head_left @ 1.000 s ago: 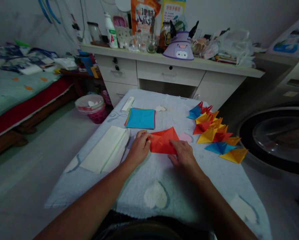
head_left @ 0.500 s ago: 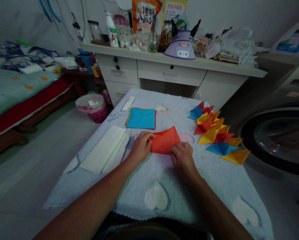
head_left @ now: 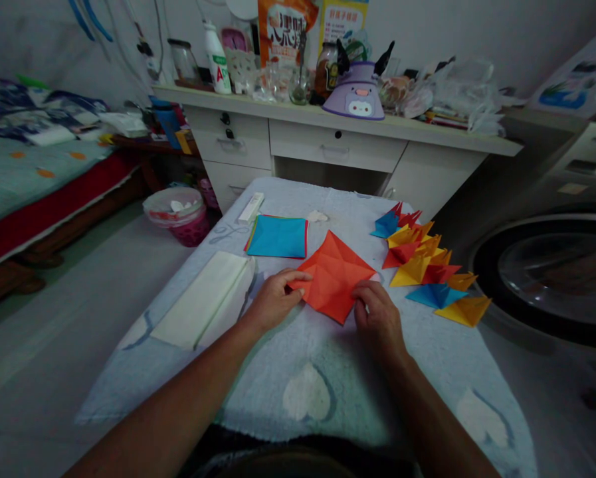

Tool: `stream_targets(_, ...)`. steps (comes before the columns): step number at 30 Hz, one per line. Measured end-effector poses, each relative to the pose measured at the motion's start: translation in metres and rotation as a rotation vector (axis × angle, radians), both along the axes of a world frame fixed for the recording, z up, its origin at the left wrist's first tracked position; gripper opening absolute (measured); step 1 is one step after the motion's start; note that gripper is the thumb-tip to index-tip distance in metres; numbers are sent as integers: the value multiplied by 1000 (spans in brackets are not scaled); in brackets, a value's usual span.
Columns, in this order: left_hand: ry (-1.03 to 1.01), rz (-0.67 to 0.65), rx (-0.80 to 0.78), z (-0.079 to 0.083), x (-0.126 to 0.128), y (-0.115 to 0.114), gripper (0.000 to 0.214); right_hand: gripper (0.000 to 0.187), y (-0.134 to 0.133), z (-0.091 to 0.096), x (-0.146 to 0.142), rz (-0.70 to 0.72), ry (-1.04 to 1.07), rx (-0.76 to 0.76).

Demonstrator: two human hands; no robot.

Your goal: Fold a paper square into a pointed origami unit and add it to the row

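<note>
An orange-red sheet of origami paper (head_left: 333,273) with creases across it lies opened out in front of me, one corner pointing away. My left hand (head_left: 280,295) pinches its left corner between thumb and fingers. On the lower right edge, my right hand (head_left: 376,312) has its fingers closed on the paper. Just behind the sheet, to the left, sits a stack of square paper (head_left: 278,237) with a blue sheet on top. To the right stand several folded paper pieces (head_left: 417,264) in blue, red, yellow and orange, set in a row.
A folded pale cloth or paper packet (head_left: 202,302) lies left on the cloth-covered table (head_left: 305,392), with a small white box (head_left: 251,208) behind it. A cluttered white desk (head_left: 238,143) stands beyond. A pink bin (head_left: 188,229) is on the floor, a washing machine (head_left: 551,279) at right.
The orange-red paper has gone from folded in half to opened out and turned cornerwise. My right hand has shifted slightly right, and the whole view has moved a little.
</note>
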State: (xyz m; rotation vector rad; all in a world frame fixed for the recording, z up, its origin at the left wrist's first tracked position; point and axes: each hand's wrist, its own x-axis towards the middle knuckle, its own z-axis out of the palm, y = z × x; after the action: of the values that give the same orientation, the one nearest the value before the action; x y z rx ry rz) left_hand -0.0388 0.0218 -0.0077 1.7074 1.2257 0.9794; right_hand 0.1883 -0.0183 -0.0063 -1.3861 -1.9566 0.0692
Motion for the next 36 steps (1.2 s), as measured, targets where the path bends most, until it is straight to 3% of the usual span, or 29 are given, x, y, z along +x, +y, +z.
stream_targets(3,-17,-17,-1,4,1,-1,32,26,2,-2,5,25,22,-8)
stream_targets(9,-36,-21,10,2,4,-3,33,46,-2,-6,13,144,-23,-73)
stream_targets(15,-45,-121,41,-7,6,-6,42,26,-18,-1,16,147,-61,-150)
stream_targets(20,132,-119,160,-3,6,-12,41,22,-25,0,16,83,-24,-227)
stream_targets(26,288,-120,286,-3,4,-14,33,13,-22,-12,17,105,28,-230)
stream_targets(32,410,-32,509,-4,2,-17,18,18,-21,-17,20,84,-31,-247)
stream_targets(36,455,-145,581,0,0,-18,16,19,-20,-21,23,43,-114,-177)
